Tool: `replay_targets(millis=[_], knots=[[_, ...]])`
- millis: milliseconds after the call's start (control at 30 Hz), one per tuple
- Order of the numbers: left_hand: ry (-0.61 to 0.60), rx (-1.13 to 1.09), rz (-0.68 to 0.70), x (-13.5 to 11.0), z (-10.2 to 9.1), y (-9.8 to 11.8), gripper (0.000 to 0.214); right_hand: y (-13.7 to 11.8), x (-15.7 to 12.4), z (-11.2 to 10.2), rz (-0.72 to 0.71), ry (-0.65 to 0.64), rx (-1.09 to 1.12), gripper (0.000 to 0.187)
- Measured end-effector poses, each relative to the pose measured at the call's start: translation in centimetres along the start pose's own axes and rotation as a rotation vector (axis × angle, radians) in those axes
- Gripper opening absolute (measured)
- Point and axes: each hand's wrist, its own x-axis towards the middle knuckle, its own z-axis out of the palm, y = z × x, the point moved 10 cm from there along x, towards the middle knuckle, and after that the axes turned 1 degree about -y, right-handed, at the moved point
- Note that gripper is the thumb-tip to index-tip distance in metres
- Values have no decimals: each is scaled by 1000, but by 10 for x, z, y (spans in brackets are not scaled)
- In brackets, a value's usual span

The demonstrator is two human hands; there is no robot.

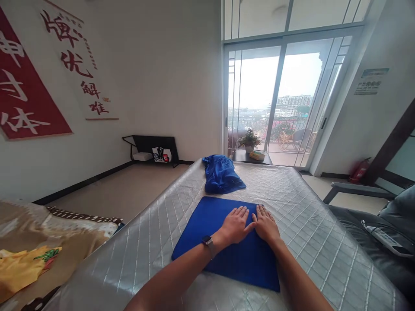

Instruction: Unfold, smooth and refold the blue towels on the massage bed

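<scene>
A blue cloth (207, 229) lies folded flat in a rectangle on a quilted silver mattress (301, 224). My left hand (235, 224) rests palm down on it with fingers stretched out, a dark watch on the wrist. My right hand (266, 224) lies flat beside it, fingers also extended, the two thumbs almost touching. Both hands press on the cloth's far right part and hold nothing. Farther back on the mattress sits a second blue cloth (222, 175), crumpled in a heap.
To the left lies a brown patterned fabric (65, 229) with a yellow piece (22, 268). A dark chair (382, 216) stands at right. Beyond the mattress are a small table with a potted plant (249, 140) and glass sliding doors (279, 103).
</scene>
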Motion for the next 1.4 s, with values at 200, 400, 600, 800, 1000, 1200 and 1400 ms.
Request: replay_targets(millis=[200,400,600,800,1000,1200,1400], knots=[[-4,-120,-2,65,31,47,64,0,-4,4,-101,9,-16,66],[-47,-155,-108,58,47,8,66,-3,-3,-1,-52,11,18,62],[-97,-58,-251,25,34,-54,79,0,0,-3,25,0,65,66],[-123,37,-431,-12,11,-135,80,1,0,-2,30,-11,36,66],[-89,69,-545,-44,-7,-191,77,5,3,3,34,-9,17,66],[-45,54,-542,-46,-5,-196,79,5,3,1,18,2,13,65],[-30,40,-558,-47,-5,-196,79,1,-5,-17,10,115,5,61]])
